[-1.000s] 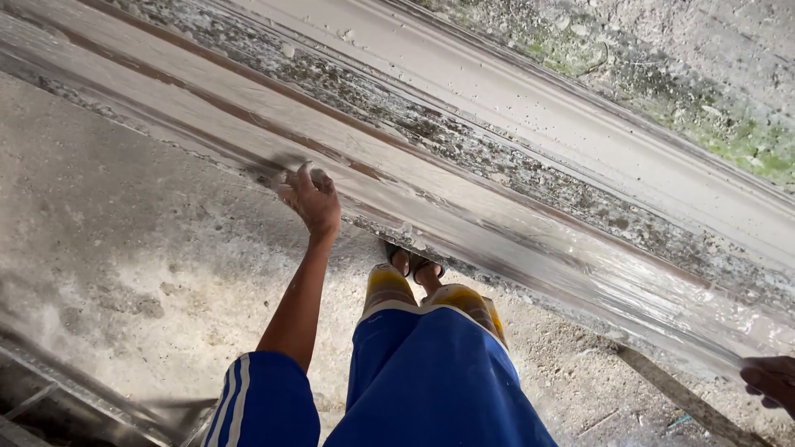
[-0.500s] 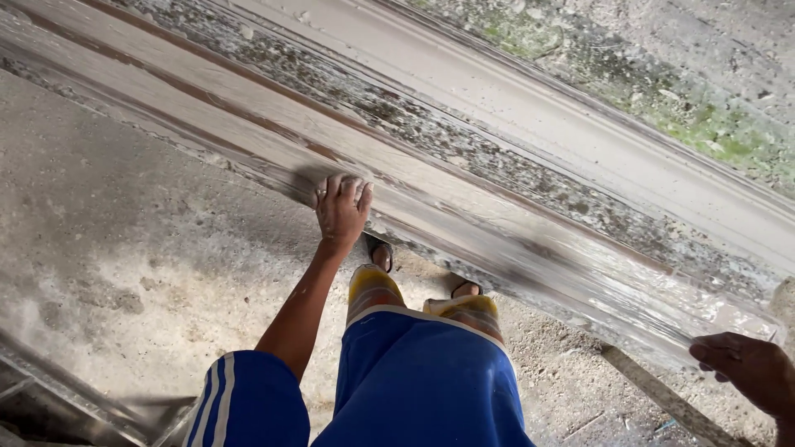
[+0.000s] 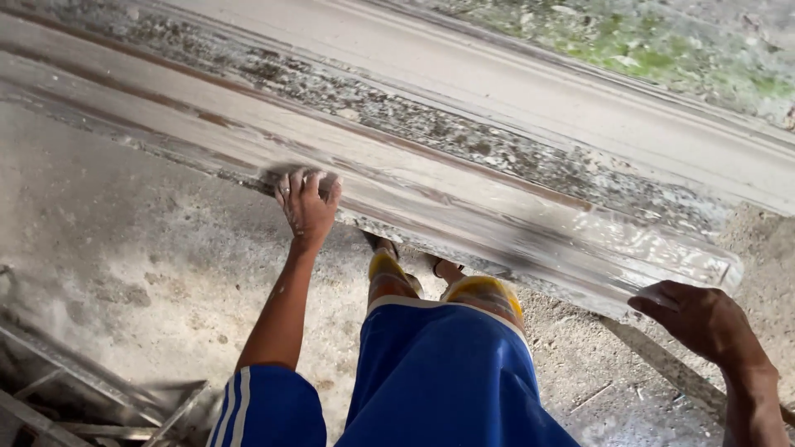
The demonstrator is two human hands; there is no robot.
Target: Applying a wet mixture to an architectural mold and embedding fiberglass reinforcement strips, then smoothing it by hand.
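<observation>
A long, pale, dusty moulding (image 3: 497, 207) with ridged profiles lies slantwise across the view, from upper left to lower right. My left hand (image 3: 308, 207) presses flat on its near face, with a small grey pad (image 3: 272, 175) showing under the fingertips. My right hand (image 3: 704, 319) lies palm down at the moulding's lower right end, its fingers on the near corner. My legs in blue shorts (image 3: 439, 372) stand close against the moulding, between both arms.
Dusty concrete floor (image 3: 124, 273) spreads below the moulding. My feet in yellow sandals (image 3: 484, 290) are tucked under its edge. Metal bars (image 3: 74, 397) lie at the bottom left. Mossy, rough ground (image 3: 662, 50) runs beyond the moulding at the top right.
My right hand has come in from the right edge and reached the moulding's end. My left hand has slid along the near face with the pad under it.
</observation>
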